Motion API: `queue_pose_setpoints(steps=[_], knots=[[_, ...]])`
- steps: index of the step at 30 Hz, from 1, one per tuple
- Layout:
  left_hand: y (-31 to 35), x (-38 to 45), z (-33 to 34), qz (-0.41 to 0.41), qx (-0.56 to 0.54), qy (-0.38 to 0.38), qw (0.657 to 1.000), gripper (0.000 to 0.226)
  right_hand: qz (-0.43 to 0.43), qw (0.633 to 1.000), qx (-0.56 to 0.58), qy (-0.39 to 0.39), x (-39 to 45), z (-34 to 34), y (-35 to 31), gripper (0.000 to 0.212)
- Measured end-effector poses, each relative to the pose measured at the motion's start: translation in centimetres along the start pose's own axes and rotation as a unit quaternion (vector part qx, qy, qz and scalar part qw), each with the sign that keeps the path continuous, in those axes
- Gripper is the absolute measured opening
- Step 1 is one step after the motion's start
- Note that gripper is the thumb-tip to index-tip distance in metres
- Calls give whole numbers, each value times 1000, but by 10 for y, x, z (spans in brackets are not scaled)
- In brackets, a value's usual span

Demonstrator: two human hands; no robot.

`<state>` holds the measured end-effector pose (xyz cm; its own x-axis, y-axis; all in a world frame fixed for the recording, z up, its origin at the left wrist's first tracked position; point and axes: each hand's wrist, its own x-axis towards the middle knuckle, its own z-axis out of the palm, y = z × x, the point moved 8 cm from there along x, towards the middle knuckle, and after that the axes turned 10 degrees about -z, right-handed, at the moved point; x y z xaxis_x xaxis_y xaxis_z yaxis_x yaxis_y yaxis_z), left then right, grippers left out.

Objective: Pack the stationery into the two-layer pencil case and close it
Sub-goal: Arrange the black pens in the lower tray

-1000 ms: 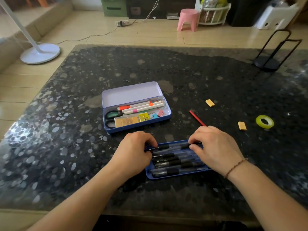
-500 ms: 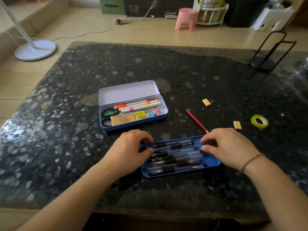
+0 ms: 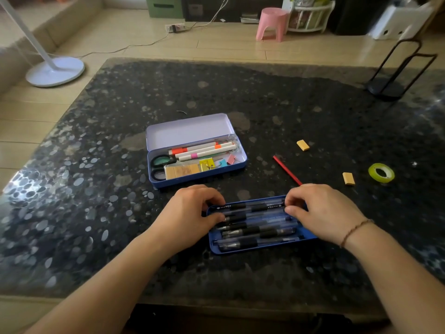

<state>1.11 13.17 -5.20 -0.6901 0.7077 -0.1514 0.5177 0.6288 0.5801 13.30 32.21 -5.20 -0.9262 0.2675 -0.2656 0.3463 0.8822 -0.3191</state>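
The blue pencil case (image 3: 154, 182) lies open in mid-table, its pale lid (image 3: 190, 131) tipped back. Its bottom layer holds scissors (image 3: 161, 162), highlighters (image 3: 204, 151), erasers and clips. Nearer to me sits the blue inner tray (image 3: 255, 249), filled with several black pens (image 3: 255, 231). My left hand (image 3: 190, 213) pinches the left ends of the farthest pens. My right hand (image 3: 322, 210) pinches their right ends. A red pencil (image 3: 286, 169), two yellow erasers (image 3: 302, 144) (image 3: 348, 178) and a green tape roll (image 3: 381, 172) lie loose to the right.
A black wire stand (image 3: 395, 78) stands at the table's far right corner. The dark speckled table (image 3: 96, 213) ends just in front of me. On the floor beyond it are a white fan base (image 3: 55, 71) and a pink stool (image 3: 272, 24).
My hands have slid outward from the middle of the tray toward its two ends and now close on the far pens. The tray and the case have stayed in place.
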Motion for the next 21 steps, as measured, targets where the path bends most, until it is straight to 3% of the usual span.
queue_pose_setpoints(steps=[21], knots=[[2, -1, 2, -6, -8, -52, 999, 35, 52, 996, 69, 6, 0, 2, 9, 11]])
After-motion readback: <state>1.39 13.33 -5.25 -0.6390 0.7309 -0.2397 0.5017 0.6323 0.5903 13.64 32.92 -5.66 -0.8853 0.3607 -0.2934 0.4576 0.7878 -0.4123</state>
